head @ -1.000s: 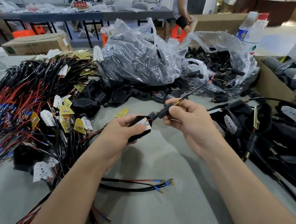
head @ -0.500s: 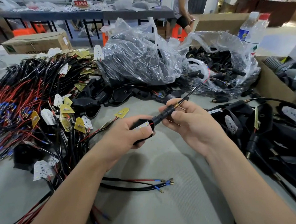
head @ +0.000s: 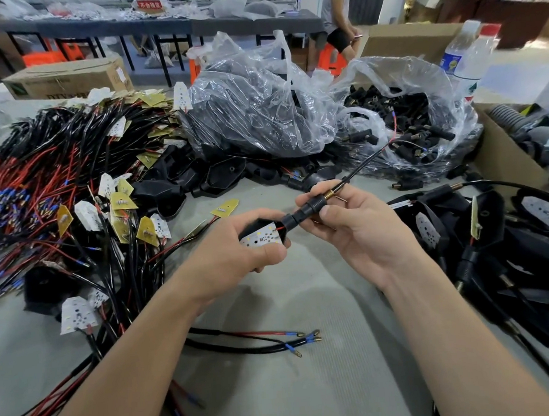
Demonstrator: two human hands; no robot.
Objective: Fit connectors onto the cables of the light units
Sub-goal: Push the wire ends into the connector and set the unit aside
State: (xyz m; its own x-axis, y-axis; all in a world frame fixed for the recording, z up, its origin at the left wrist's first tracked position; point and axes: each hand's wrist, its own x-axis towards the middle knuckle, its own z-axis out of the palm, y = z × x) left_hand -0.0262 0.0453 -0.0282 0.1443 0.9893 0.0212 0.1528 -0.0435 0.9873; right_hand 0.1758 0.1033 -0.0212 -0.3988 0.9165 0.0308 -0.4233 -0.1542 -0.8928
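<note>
Holding black connectors (head: pixel 416 125), a clear bag (head: pixel 396 71) sits beside a cardboard box (head: pixel 504 158).

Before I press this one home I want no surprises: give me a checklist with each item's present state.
1. Left hand grips the light unit: ok.
2. Right hand fingers pinch the connector: ok.
3. Connector lined up with the unit's neck: ok.
4. Connector fully seated: cannot tell.
5. Red wire clear of the joint: cannot tell.
6. Cable runs free beyond the connector: ok.
</note>
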